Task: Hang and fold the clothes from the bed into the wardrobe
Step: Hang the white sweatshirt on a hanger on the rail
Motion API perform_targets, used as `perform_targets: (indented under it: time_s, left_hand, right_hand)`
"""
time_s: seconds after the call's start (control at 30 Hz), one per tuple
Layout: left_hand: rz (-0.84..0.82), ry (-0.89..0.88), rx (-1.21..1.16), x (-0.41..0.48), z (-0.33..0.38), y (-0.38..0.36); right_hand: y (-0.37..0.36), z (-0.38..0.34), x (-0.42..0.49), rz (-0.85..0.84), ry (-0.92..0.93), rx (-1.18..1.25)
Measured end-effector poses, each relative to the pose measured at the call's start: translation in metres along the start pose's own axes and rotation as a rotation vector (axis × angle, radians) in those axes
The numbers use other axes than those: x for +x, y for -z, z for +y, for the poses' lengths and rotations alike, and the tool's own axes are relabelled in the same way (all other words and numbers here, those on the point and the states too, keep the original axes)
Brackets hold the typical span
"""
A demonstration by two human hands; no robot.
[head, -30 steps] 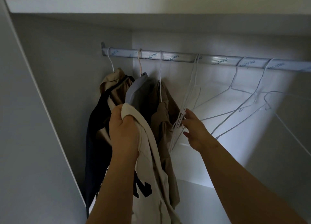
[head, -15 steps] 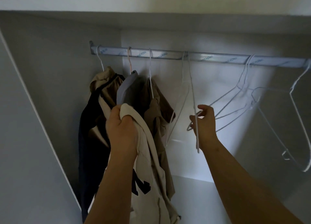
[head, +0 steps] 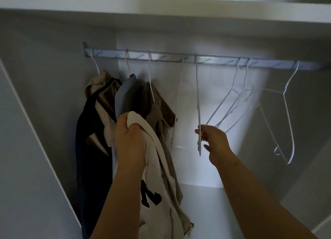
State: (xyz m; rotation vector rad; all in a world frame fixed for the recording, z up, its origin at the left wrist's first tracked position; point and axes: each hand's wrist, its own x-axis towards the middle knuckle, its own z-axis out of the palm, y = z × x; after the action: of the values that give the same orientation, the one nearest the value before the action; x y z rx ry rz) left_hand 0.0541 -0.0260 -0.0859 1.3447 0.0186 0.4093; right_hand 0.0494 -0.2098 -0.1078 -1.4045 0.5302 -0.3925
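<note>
Where a second ago the right hand (head: 215,143) only reached with straight fingers toward a bunch of wires, it now has one hanger (head: 197,95) singled out. Thumb and fingers are pinched round the wire near its low end, the rest of the hand loosely curled. Straight above the grip the hook is on the rod (head: 215,59), so the hanger has not come free. Its neighbour (head: 179,95), which hung against it before, dangles alone just left of the grip. Up and to the right of the grip, spare hangers (head: 232,102) lean off the rod, and one more sits farther right.

The left hand (head: 129,138) has not shifted: it is a tight fist bunching the top of the cream shirt (head: 161,176), level with the right-hand grip and well apart to its left. The shirt trails down below the fist, dark lettering showing. Behind and above that fist are the clothes (head: 100,113) already hung at the rod's left end.

Picking out a single hanger means the choosing is over. What I judge comes next is lifting the hook off the rod and bringing it across to the shirt. The risk is that the thin wire twists in a low pinch, or snags the neighbour on its way out.
</note>
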Motion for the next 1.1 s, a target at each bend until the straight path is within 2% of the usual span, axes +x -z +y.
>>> perform_targets:
  time_s: [0.1,0.27,0.37,0.43,0.5,0.53,0.6,0.67,0.77,0.83,1.0,1.1]
  left_hand:
    - [-0.002,-0.002,0.001,-0.001,0.0,0.006]
    - [-0.006,0.0,0.007,-0.002,-0.001,0.009]
    - [-0.009,0.001,0.003,-0.003,0.001,0.009]
    - [-0.009,0.0,0.006,-0.004,0.001,0.009]
    - [-0.004,0.007,-0.001,-0.004,0.002,0.01]
    - [-0.002,0.013,-0.005,-0.003,0.002,0.011]
    - [-0.005,0.018,-0.01,-0.003,0.003,0.012]
    - [0.005,0.007,-0.002,-0.001,0.004,0.014]
    - [0.046,-0.013,0.032,0.001,0.006,0.017]
    - [0.057,-0.01,0.04,0.004,0.005,0.02]
    - [0.078,0.008,0.033,0.012,0.003,0.021]
    - [0.095,0.007,0.044,0.016,0.002,0.017]
  right_hand:
    - [0.002,0.005,-0.001,-0.006,-0.054,0.108]
    - [0.003,-0.004,-0.002,-0.003,0.019,0.057]
    - [0.004,-0.003,-0.004,0.179,0.074,-0.011]
    - [0.005,0.001,-0.008,0.396,0.162,-0.232]
    - [0.001,0.001,-0.014,0.55,0.369,-0.461]
    - [-0.003,-0.002,-0.016,0.554,0.511,-0.501]
    - [-0.013,-0.008,-0.016,0.449,0.721,-0.551]
    - [-0.022,-0.013,-0.009,0.316,0.795,-0.692]
    - [-0.023,-0.011,0.011,0.192,0.737,-1.052]
    - [-0.02,-0.007,0.022,0.184,0.657,-1.23]
    - [-0.016,-0.008,0.042,0.299,0.701,-1.305]
    - [-0.014,-0.014,0.055,0.284,0.643,-1.337]
